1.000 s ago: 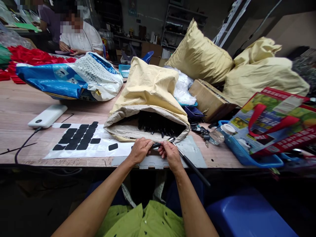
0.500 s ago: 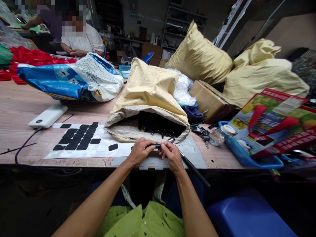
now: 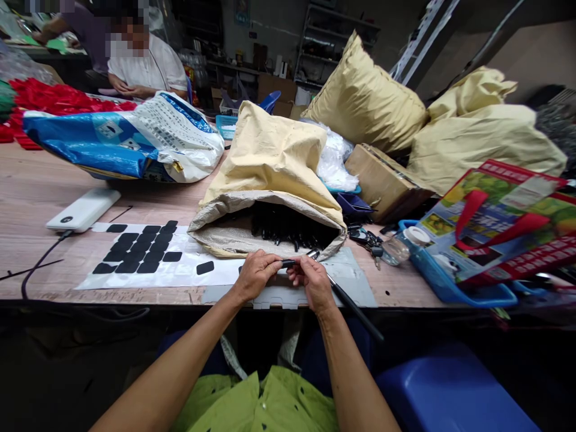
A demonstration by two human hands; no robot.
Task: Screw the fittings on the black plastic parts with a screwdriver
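My left hand [image 3: 257,276] is closed on a small black cylindrical piece [image 3: 288,263], which points toward the right. At the piece's other end, the fingers of my right hand [image 3: 311,279] pinch close together; whether they also grip it is hard to see. Under and beside my right hand runs a black rod with a shiny metal end [image 3: 355,312], sticking out past the table edge. Just behind both hands lies a beige sack [image 3: 270,156], its mouth facing me, with many black pieces [image 3: 288,231] inside. A grey board [image 3: 360,282] lies beneath my hands.
Black rounded stickers [image 3: 140,251] sit on a white sheet at left, near a white power bank [image 3: 83,210]. A blue-and-white bag [image 3: 126,141] is behind them. Keys [image 3: 375,249], a blue basket [image 3: 443,288] and a printed bag [image 3: 499,222] stand right. A co-worker [image 3: 148,63] sits across.
My right fingertips have shifted slightly along the black piece and the finger pose differs a little. The view has moved slightly; otherwise the hands stay in place.
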